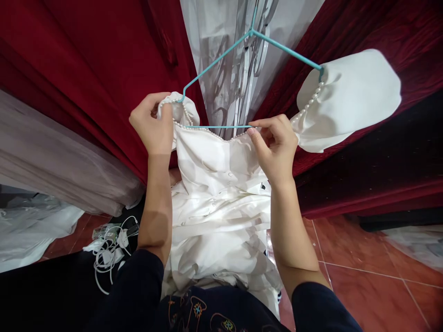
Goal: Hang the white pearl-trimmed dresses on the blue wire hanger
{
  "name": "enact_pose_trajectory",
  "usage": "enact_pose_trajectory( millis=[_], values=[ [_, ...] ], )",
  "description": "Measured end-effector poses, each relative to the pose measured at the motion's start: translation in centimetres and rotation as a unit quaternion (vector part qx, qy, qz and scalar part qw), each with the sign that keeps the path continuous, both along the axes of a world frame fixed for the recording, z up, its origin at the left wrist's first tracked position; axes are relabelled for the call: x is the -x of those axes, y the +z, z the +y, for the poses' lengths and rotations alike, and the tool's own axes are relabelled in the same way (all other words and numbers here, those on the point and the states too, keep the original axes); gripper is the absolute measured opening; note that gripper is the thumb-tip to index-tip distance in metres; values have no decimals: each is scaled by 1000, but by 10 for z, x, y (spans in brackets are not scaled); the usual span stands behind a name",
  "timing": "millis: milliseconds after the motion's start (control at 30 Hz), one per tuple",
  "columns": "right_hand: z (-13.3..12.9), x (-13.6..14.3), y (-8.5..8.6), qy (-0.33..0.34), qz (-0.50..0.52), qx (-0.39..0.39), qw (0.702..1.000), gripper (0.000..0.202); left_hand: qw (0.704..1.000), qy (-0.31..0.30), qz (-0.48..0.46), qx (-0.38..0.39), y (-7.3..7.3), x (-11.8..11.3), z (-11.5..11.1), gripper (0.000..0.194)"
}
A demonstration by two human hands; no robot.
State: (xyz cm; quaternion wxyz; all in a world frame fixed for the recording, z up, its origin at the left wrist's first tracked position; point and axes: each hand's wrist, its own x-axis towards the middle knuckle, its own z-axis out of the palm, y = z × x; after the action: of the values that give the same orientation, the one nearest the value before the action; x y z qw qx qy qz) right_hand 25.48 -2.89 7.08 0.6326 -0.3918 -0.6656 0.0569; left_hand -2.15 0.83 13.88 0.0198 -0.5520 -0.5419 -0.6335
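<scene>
A white dress (211, 159) with pearl-beaded edging hangs in front of me on a light blue hanger (287, 50). My left hand (152, 122) is closed on the dress's gathered, beaded left shoulder piece, by the hanger's left end. My right hand (277, 147) pinches the beaded neckline with thumb and index finger, where the hanger's thin lower bar reaches it. The puffed right sleeve (360, 94) spreads out beyond that hand, under the hanger's right end. Small buttons run down the bodice, and the skirt falls in folds toward my body.
Dark red curtains (104, 60) hang on both sides, with a pale metal frame (244, 87) behind the hanger. White cables (105, 260) lie tangled at lower left on a black surface. Sheer fabric (62, 143) drapes at left. Red floor tiles (367, 286) show at lower right.
</scene>
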Motion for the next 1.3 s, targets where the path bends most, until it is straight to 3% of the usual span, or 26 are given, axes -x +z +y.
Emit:
enact_pose_trajectory(
  millis=[67, 133, 233, 333, 433, 567, 667, 767, 867, 933, 1000, 1067, 1133, 1200, 1300],
  values=[
    [1, -2, 2, 6, 11, 8, 1000, 15, 999, 15, -43, -7, 7, 16, 2, 41],
    [2, 0, 3, 17, 24, 14, 999, 14, 994, 56, -86, -25, 5, 34, 0, 47],
    [4, 6, 1, 15, 32, 17, 999, 18, 986, 91, -137, -36, -23, 50, -11, 39],
    [5, 13, -2, 15, 48, 11, 999, 18, 991, -29, -130, -30, -64, 38, -27, 9],
    [4, 17, -2, 19, 52, 15, 998, 16, 985, -143, -89, 24, -86, 3, -39, 33],
    [1, 17, -1, 2, 34, 15, 999, 19, 955, -277, -97, 31, -78, -47, -42, 56],
    [-7, 15, 4, 13, 33, 18, 999, 15, 954, -251, -166, 4, -67, -70, -39, 54],
    [-16, 10, 15, 25, 11, 22, 999, 14, 961, -205, -181, 30, -64, -77, -38, 57],
    [-19, -7, 30, -72, 24, -43, 996, 20, 960, -197, -197, 29, -65, -77, -39, 51],
    [-12, -26, 39, -168, 36, -132, 976, 29, 948, -218, -233, -2, -66, -76, -39, 44],
    [-2, -46, 46, -217, -17, -197, 956, 47, 930, -246, -271, -36, -67, -77, -38, 42],
    [7, -61, 50, -218, -109, -172, 955, 57, 915, -264, -299, -56, -68, -77, -36, 44],
    [11, -67, 55, -199, -130, -90, 967, 38, 910, -267, -309, -69, -66, -76, -36, 46],
    [13, -67, 62, -187, -79, -25, 979, 22, 914, -259, -303, -76, -64, -71, -35, 46],
    [17, -71, 73, -220, -4, -9, 975, 25, 920, -254, -286, -84, -59, -64, -35, 44]
  ],
)
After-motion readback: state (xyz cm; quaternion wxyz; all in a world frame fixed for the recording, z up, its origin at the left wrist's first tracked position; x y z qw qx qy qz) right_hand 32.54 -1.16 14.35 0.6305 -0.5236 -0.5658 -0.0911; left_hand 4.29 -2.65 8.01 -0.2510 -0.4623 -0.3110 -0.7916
